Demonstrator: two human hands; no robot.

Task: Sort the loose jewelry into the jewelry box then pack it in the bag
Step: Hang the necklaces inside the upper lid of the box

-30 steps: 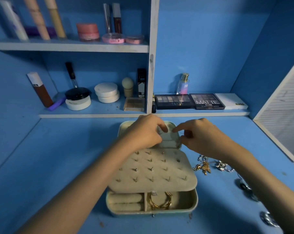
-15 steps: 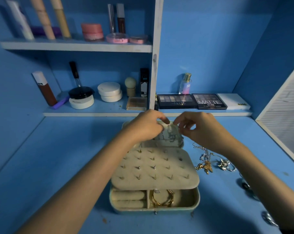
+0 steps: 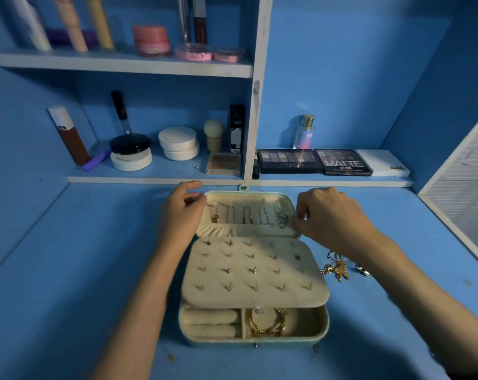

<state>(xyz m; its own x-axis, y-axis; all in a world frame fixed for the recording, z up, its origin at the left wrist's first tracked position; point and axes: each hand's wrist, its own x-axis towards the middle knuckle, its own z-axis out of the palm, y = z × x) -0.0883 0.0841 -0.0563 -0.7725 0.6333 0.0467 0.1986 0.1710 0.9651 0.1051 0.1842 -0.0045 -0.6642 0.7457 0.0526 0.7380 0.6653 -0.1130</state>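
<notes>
The flat blue painted desk (image 3: 68, 270) is carrying the whole job, with a white-edged two-tier shelf (image 3: 122, 64) of cosmetics standing along its 12 o'clock side. The pale mint rectangular jewelry box (image 3: 218, 342) with cream fabric lining is sitting open at the desk's centre. Its hinged lid (image 3: 249, 193) is lying back toward 12 o'clock, presenting a row of necklace hooks above a gathered cream pocket. The cream padded earring panel (image 3: 254, 270), dotted with small studs, is lying folded over the rear of the base, leaving the 6 o'clock compartments exposed. The left hand (image 3: 181, 215) is gripping the lid at its 9 o'clock corner, thumb and curled fingers closing on the rim. This is judged to be steadying the lid so that it is not shifting under the other hand. The right hand (image 3: 331, 215) is working at the lid's 3 o'clock edge. Its fingertips are closing in a pinch on what appears to be the end of a thin silver chain (image 3: 283, 219) hanging by the last hook; the likely purpose is tucking its tail into the pocket. Gold metal bangles (image 3: 268, 320) are resting in the 5 o'clock compartment, beside cream ring rolls (image 3: 210, 322) at 7 o'clock. A small tangle of loose gold and silver jewelry (image 3: 336, 268) is waiting on the desk at the box's 3 o'clock, just beside the panel, so sorting is judged incomplete. No bag is showing in view.
</notes>
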